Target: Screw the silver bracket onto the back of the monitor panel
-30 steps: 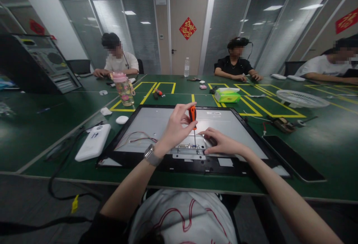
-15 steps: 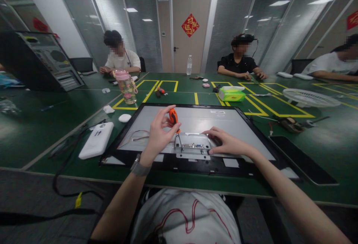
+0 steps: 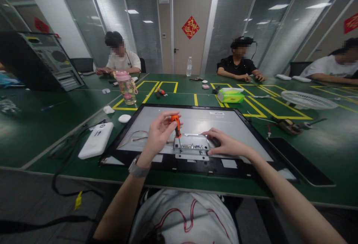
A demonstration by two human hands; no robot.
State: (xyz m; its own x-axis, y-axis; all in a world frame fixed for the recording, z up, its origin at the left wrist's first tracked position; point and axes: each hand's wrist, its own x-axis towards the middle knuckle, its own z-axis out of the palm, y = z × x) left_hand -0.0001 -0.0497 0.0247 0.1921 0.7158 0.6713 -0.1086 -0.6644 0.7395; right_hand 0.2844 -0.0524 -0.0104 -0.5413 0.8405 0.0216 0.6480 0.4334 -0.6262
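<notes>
A flat monitor panel [image 3: 192,117] with a black frame lies back side up in front of me. Near its front edge sits a metal bracket [image 3: 191,141] with a row of video ports. My left hand [image 3: 159,132] is closed around the handle of an orange and black screwdriver [image 3: 176,124]. The screwdriver stands nearly upright, its tip down at the left part of the bracket. My right hand [image 3: 226,143] grips the bracket's right side, thumb at the front and fingers behind. Thin wires [image 3: 137,137] run across the panel left of the bracket.
Left of the panel lie a white power bank [image 3: 96,140] and a white round case [image 3: 124,118]. A pink-lidded bottle [image 3: 125,89] stands behind them. On the right are a black flat slab [image 3: 300,162] and a green tissue pack [image 3: 231,95]. Several people sit around the table.
My left hand has lowered slightly and shifted its grip on the screwdriver, which now stands more upright. My right hand stays on the bracket.
</notes>
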